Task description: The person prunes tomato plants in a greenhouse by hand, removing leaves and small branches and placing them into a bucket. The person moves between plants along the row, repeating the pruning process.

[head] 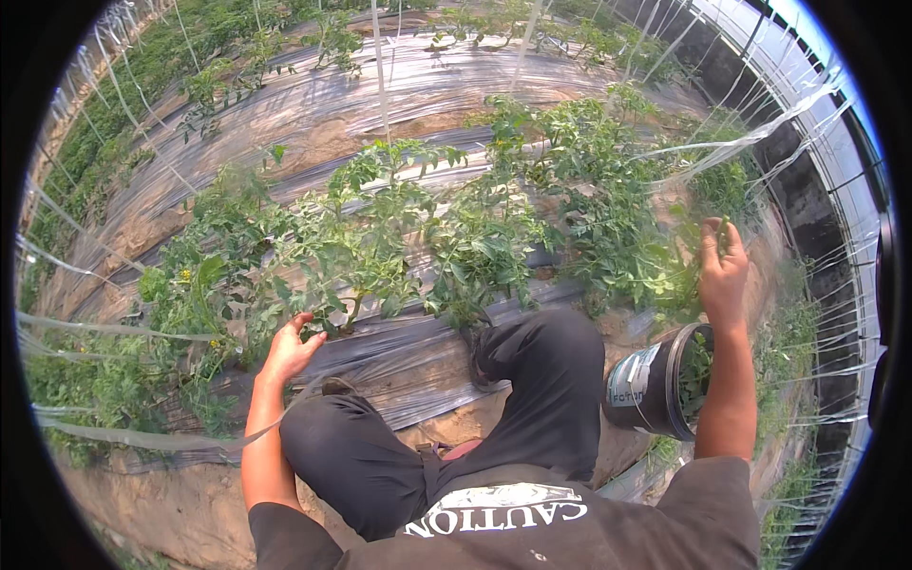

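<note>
My left hand [287,350] is at the base of a leafy tomato plant [356,263], with thumb and fingers apart and nothing plainly held; leaves partly overlap the fingertips. Out to the right, my right hand [723,274] pinches a bunch of green tomato shoots [680,260]. The shoots trail left from the fingers and look blurred. Below that hand, a black plastic bucket [659,381] with a printed label leans on the ground beside my right knee. Cut greenery [695,377] lies inside it, partly hidden by my forearm.
Black plastic mulch film [399,356] covers the bed, with bare soil [456,425] along its edge. Pale hanging twine [381,71] and a loose strip [164,438] cross the view, the strip passing by my left forearm. A low dark wall [801,189] runs along the right.
</note>
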Motion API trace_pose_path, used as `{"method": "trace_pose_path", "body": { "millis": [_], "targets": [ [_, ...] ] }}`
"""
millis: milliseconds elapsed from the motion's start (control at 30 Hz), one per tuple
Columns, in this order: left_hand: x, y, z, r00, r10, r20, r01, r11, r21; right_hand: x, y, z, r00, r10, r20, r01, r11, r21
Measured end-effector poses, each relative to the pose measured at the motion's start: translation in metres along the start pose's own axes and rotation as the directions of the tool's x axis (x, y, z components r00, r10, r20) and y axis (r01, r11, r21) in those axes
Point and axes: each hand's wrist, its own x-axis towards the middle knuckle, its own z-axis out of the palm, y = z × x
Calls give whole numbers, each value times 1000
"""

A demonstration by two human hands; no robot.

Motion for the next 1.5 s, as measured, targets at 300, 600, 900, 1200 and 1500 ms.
{"method": "trace_pose_path", "body": {
  "millis": [300,600,900,1200,1500],
  "targets": [
    [-39,-10,-10,994,19,111,14,956,-293,-109,311,-198,947,275,-167,-311,645,-699],
    [-46,16,-66,983,-173,-54,179,971,161,-111,8,34,969,10,245,-67,971,227],
    [-65,171,-29,991,-132,23,99,837,538,-228,-265,260,540,-745,390,474,653,591],
    [-18,38,-50,955,-241,172,190,944,271,-88,-100,374,497,243,833,138,926,-352],
    [106,-38,16,992,-104,68,95,987,128,31,29,404,867,247,434,11,859,-511]
  ]
}}
